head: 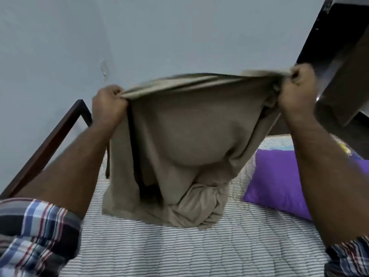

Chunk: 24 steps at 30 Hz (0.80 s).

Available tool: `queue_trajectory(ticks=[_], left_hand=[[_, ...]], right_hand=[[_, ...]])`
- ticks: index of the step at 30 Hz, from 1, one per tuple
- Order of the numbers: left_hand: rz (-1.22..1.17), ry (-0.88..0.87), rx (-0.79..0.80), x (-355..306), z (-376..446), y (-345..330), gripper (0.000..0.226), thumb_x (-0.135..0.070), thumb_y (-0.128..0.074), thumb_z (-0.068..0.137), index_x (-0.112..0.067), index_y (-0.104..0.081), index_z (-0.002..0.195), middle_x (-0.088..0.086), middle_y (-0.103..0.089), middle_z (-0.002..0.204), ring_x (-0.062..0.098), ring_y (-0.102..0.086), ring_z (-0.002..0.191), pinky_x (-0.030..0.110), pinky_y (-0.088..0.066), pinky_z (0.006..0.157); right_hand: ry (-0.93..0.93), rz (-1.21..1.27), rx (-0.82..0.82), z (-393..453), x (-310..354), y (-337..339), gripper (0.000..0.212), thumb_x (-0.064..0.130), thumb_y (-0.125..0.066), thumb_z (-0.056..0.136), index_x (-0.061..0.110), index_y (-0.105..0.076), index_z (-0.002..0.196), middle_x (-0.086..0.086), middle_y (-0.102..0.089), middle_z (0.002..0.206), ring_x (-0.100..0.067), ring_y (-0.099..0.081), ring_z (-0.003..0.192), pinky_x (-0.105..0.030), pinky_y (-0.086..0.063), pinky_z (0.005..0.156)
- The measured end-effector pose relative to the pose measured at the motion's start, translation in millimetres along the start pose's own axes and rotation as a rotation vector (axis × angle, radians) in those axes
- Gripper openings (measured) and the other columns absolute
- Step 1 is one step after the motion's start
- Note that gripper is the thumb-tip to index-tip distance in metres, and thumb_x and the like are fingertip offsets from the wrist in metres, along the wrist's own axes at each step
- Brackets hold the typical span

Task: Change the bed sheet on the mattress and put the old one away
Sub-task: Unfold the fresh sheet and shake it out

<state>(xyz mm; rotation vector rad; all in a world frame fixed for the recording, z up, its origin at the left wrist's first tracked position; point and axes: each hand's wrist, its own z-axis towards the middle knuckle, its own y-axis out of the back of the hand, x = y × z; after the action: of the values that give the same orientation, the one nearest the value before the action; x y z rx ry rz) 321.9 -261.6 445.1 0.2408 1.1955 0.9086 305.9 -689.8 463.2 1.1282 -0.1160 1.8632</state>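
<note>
A beige bed sheet (185, 132) hangs in folds above the mattress (179, 246), which has a white cover with thin dark stripes. My left hand (108, 108) grips the sheet's top edge at its left corner. My right hand (297, 88) grips the top edge at the right corner, and the edge is stretched between both raised hands. The sheet's bunched lower end (191, 208) rests on the mattress.
A purple pillow (279, 180) lies on the mattress to the right. A dark wooden bed frame rail (52, 144) runs along the left against the pale blue wall (139, 37). A dark piece of furniture (343, 62) stands at the upper right, close behind my right hand.
</note>
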Motion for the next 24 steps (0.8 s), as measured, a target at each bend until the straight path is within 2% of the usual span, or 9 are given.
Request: queue_trajectory(ticks=[1,3,5,8,12,15,17,19,24], left_hand=[[-0.114,-0.034,-0.152,-9.9,-2.5,0.5,0.007,-0.018,-0.059,0.084,-0.024,-0.063,0.083,-0.004,-0.061,0.076,0.012,-0.056,0.073,0.025,-0.04,0.063],[-0.183,-0.079,-0.174,-19.4,-5.2,-4.3,0.012,-0.014,-0.056,0.086,-0.023,-0.061,0.093,-0.002,-0.065,0.087,0.012,-0.058,0.082,0.019,-0.041,0.068],[0.014,-0.054,0.059,-10.8,-5.7,-13.8,0.007,-0.015,-0.061,0.087,-0.021,-0.061,0.091,0.006,-0.066,0.093,0.023,-0.058,0.092,0.029,-0.041,0.075],[0.255,0.061,0.486,22.6,-19.9,-30.4,0.02,-0.025,-0.078,0.083,-0.021,-0.059,0.076,0.002,-0.062,0.073,0.024,-0.063,0.083,0.032,-0.042,0.068],[0.349,0.11,0.703,51.4,-65.2,-65.2,0.014,-0.023,-0.079,0.077,-0.023,-0.066,0.078,-0.006,-0.067,0.075,0.022,-0.07,0.085,0.025,-0.046,0.063],[0.147,0.202,0.733,53.1,-104.3,-93.3,0.027,-0.042,-0.075,0.085,-0.016,-0.069,0.083,0.0,-0.073,0.081,0.021,-0.069,0.08,0.032,-0.052,0.072],[-0.086,0.494,0.872,37.5,-132.6,-101.9,0.056,-0.064,-0.059,0.091,-0.01,-0.073,0.087,0.005,-0.076,0.083,0.02,-0.065,0.069,0.031,-0.049,0.066],[-0.283,0.727,0.977,24.8,-155.4,-109.4,0.061,-0.069,-0.054,0.09,-0.011,-0.072,0.09,0.004,-0.072,0.078,0.017,-0.061,0.063,0.024,-0.043,0.058],[-0.552,0.93,0.814,28.6,-181.9,-125.3,0.019,-0.027,-0.063,0.097,-0.01,-0.065,0.088,0.002,-0.064,0.062,0.01,-0.056,0.049,0.017,-0.045,0.043]], right_hand=[[0.085,0.108,-0.126,-1.0,7.4,0.8,0.012,0.019,-0.047,0.088,0.031,-0.05,0.086,0.0,-0.053,0.078,-0.017,-0.053,0.076,-0.03,-0.045,0.075],[0.174,0.153,-0.21,-11.0,21.2,3.1,0.015,0.019,-0.046,0.09,0.033,-0.045,0.083,0.011,-0.043,0.071,-0.001,-0.041,0.065,-0.023,-0.037,0.07],[0.126,-0.008,0.075,-26.0,13.9,-7.2,0.014,0.017,-0.053,0.094,0.021,-0.056,0.081,0.001,-0.054,0.073,-0.003,-0.041,0.066,-0.029,-0.04,0.071],[-0.148,-0.131,0.675,-74.9,-18.5,-29.0,0.028,0.029,-0.07,0.087,0.006,-0.062,0.074,-0.016,-0.068,0.075,-0.024,-0.059,0.067,-0.047,-0.056,0.073],[-0.268,0.023,0.803,-146.3,-30.6,-48.2,0.036,0.039,-0.071,0.082,0.006,-0.06,0.074,-0.014,-0.066,0.07,-0.036,-0.068,0.07,-0.053,-0.058,0.07],[-0.269,0.008,0.944,-197.9,-35.1,-62.1,0.03,0.042,-0.07,0.084,0.014,-0.062,0.077,0.004,-0.065,0.063,-0.016,-0.063,0.062,-0.038,-0.054,0.065],[-0.256,0.035,0.969,-221.7,-37.7,-69.4,0.026,0.044,-0.067,0.081,0.018,-0.065,0.079,0.008,-0.065,0.065,-0.012,-0.062,0.064,-0.037,-0.053,0.067],[-0.266,0.152,1.017,-235.7,-37.3,-73.8,0.01,0.026,-0.069,0.085,0.016,-0.068,0.082,0.007,-0.067,0.068,-0.01,-0.062,0.066,-0.039,-0.053,0.069],[-0.23,0.221,1.226,-252.7,-29.8,-74.0,0.02,0.017,-0.062,0.089,0.019,-0.076,0.104,0.006,-0.075,0.086,-0.017,-0.07,0.083,-0.036,-0.055,0.081]])
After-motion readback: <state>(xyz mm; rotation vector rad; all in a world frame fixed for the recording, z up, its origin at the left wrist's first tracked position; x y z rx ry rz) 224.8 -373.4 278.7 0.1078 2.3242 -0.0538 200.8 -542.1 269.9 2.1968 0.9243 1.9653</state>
